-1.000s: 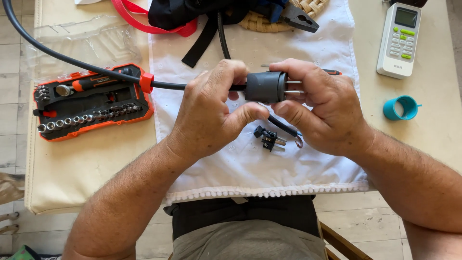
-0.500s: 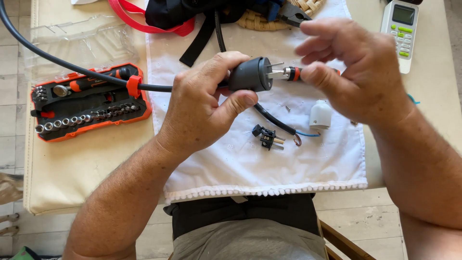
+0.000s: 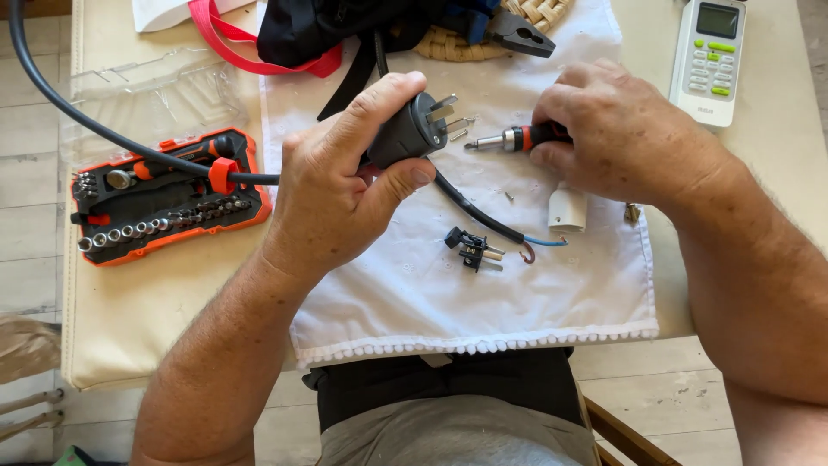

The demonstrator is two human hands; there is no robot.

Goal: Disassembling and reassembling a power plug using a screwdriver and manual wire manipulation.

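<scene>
My left hand (image 3: 341, 185) grips a black electric plug (image 3: 412, 129) with metal prongs pointing right; its thick black cable (image 3: 103, 134) runs off to the upper left. My right hand (image 3: 625, 129) is closed around a screwdriver (image 3: 509, 139) with a black and orange handle, its metal tip pointing left towards the plug's prongs, a short gap apart. Below them on the white cloth (image 3: 431, 293) lie a stripped black cable end (image 3: 492, 226) with blue and red wires, a small black plug insert (image 3: 470, 250) and a white plug cover (image 3: 567, 207).
An orange and black bit set case (image 3: 155, 216) lies open at the left, its clear lid (image 3: 151, 86) behind it. A white remote control (image 3: 711, 56) sits at the upper right. A black bag with red strap (image 3: 293, 43), pliers (image 3: 517, 34) and small screws (image 3: 511, 197) lie nearby.
My right hand let go of the plug, moved right and down and now holds the screwdriver low near the cloth. The left hand turned the plug so its prongs face right.
</scene>
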